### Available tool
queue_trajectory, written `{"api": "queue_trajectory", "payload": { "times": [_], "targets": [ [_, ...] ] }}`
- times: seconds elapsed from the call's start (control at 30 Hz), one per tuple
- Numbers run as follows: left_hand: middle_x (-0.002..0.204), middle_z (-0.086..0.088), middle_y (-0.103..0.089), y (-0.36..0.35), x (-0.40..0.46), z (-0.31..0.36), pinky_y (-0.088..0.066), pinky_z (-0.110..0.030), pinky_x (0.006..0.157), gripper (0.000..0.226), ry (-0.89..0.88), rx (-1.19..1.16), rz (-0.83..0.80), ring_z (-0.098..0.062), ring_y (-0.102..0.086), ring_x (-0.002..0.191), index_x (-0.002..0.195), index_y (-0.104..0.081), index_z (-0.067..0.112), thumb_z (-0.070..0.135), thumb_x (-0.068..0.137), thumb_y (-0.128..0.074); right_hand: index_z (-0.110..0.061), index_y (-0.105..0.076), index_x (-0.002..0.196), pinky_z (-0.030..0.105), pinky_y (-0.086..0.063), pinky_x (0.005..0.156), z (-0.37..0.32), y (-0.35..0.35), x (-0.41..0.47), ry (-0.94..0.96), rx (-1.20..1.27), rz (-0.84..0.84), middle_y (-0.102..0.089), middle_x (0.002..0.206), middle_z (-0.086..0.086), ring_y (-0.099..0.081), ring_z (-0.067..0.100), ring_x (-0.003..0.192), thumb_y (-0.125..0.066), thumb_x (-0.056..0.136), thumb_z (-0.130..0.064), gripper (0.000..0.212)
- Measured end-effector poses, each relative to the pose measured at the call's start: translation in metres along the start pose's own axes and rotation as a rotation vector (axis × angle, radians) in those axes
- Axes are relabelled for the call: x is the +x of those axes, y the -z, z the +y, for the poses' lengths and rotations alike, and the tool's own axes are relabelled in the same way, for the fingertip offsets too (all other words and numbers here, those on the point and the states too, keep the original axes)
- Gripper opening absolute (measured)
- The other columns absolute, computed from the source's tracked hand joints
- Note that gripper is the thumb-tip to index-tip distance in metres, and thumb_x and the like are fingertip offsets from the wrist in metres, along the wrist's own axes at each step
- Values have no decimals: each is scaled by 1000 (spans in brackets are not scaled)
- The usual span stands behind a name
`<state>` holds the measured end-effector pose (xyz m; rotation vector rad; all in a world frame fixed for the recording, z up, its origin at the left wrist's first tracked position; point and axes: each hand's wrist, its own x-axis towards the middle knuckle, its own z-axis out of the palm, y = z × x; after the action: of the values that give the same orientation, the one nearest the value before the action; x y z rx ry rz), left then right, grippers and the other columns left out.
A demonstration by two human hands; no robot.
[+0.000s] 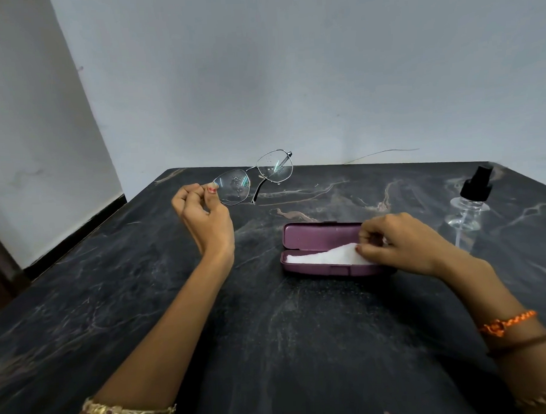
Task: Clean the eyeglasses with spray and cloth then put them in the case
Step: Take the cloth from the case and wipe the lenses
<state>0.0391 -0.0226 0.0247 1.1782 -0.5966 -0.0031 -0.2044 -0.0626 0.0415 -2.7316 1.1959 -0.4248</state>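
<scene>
My left hand (203, 216) pinches the left rim of thin metal-framed eyeglasses (254, 178) and holds them above the table, lenses dotted with droplets. An open purple case (313, 236) lies in the middle of the dark marble table (271, 332). A white cloth (327, 254) lies inside it. My right hand (398, 245) is at the case's right end, fingers pinched on the cloth's raised corner. A clear spray bottle (469, 207) with a black pump top stands at the right, apart from both hands.
Grey walls close off the table's far side and the left. A thin wire (382, 153) runs along the far edge. The table's left edge drops to a dark floor strip (79, 234).
</scene>
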Motion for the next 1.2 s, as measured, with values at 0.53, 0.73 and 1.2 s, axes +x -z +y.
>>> {"api": "queue_trajectory", "payload": {
  "times": [0.53,0.73,1.2],
  "targets": [
    [91,16,-35,-5,-13,13,-36,2,60,13,-50,-80,-50,21,-44,66,80,-57,11,7,90,-49,0,-48,113,37,-60,58,-25,-6,14,-369,2011,265,-70,83,21,-71,30,73,-37,95,-20,29],
    [92,14,-36,-6,-26,19,-35,3,60,12,-101,-80,-115,24,-43,70,80,-56,10,7,90,-49,1,-42,127,39,-60,66,-25,-6,15,-323,2119,339,-59,115,24,-68,30,89,-36,96,-26,41],
    [104,-5,-37,-6,-43,26,-39,-2,61,9,-281,44,-284,1,-43,85,83,-60,2,1,87,-52,-5,-66,76,44,-54,77,-31,-11,9,-170,2230,307,-74,83,13,-71,28,79,-43,68,-19,27]
  ]
}}
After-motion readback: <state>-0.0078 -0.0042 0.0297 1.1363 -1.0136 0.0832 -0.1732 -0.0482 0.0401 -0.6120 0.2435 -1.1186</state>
